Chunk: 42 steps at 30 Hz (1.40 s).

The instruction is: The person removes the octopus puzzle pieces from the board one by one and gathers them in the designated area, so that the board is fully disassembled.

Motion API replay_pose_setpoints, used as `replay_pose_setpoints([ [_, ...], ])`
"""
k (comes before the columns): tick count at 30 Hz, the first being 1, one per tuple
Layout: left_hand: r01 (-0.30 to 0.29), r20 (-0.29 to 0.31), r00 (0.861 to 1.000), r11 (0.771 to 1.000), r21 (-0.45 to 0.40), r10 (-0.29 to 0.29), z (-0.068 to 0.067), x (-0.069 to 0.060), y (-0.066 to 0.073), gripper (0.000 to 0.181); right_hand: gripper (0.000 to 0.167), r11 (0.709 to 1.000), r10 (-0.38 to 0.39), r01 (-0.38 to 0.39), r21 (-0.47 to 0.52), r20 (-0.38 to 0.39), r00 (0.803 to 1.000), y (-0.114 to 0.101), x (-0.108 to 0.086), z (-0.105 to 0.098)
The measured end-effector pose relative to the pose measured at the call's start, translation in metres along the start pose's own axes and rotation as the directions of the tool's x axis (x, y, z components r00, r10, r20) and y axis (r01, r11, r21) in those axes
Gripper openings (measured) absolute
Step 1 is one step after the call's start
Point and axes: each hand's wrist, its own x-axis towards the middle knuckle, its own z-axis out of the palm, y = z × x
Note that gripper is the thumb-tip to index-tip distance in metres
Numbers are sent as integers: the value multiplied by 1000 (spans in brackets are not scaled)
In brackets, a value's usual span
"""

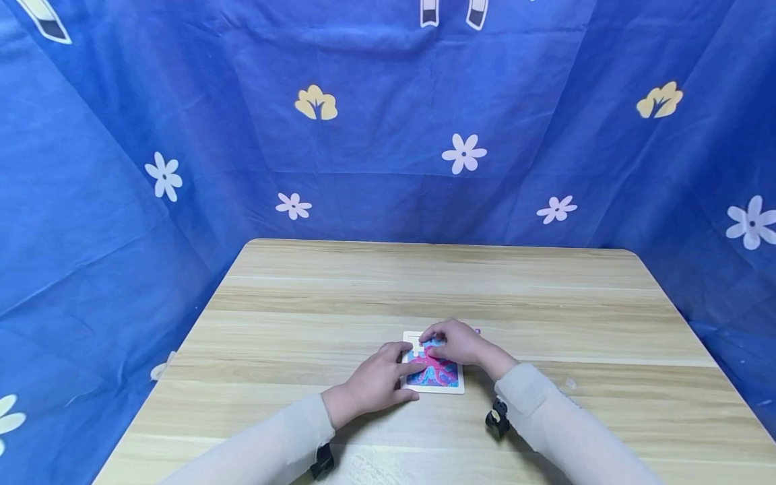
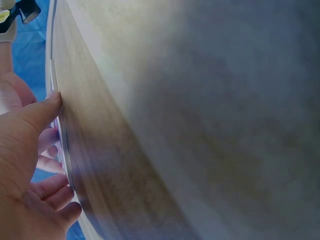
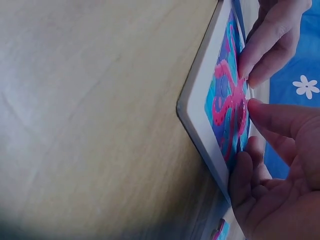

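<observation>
A small jigsaw puzzle in a white frame (image 1: 434, 389) lies flat on the table, showing a pink octopus on blue. Its upper left part shows pale bare backing. My left hand (image 1: 377, 380) rests at the frame's left side, one extended finger touching the picture and the thumb by the near edge. From the right, my right hand (image 1: 463, 342) reaches over the puzzle, thumb and fingertips on the picture's upper part. In the right wrist view, fingers of the right hand (image 3: 285, 165) lie along the frame's side. Whether they touch a single piece is hidden.
A small colourful piece (image 1: 477, 331) lies just beyond the right hand, partly hidden. The wood-grain table (image 1: 291, 289) extends around the puzzle. Blue cloth (image 1: 388, 135) with flowers hangs behind and at both sides. A small clear scrap (image 1: 571, 383) lies to the right.
</observation>
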Motion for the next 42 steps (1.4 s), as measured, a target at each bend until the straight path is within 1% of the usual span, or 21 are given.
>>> replay_pose_setpoints([
  [6,-5,2,1000,1000,-5,5,0,1,-3,52,21,1000,-21,21,2,-25,999,-2,1,-1],
  [8,-9,0,1000,1000,-5,9,0,1,-5,52,20,1000,-17,18,5,-26,1000,-3,0,-2],
  [14,-14,3,1000,1000,-5,14,-1,1,-6,52,20,998,-27,29,62,-30,999,-4,1,-4],
  [16,-12,5,1000,1000,-9,12,-2,1,-6,53,21,997,-10,13,75,-39,999,-3,2,-5],
  [20,-10,5,1000,1000,-15,10,-3,1,-6,53,22,994,52,-46,103,-64,997,-1,2,-5],
  [23,-11,5,1000,1000,-12,12,-3,1,-6,53,21,990,71,-61,131,-76,995,0,2,-6],
  [29,-10,7,1000,1000,-15,10,-3,1,-6,53,21,987,35,-22,158,-76,997,2,2,-10],
  [35,-10,7,1000,1000,-17,10,-3,0,-6,52,16,986,-2,14,166,-74,997,4,2,-11],
  [39,-10,8,1000,1000,-15,10,-2,0,-6,52,15,985,0,13,173,-79,997,5,1,-11],
  [42,-9,10,1000,1000,-14,10,-3,1,-6,53,14,982,23,-7,187,-85,996,6,1,-12],
])
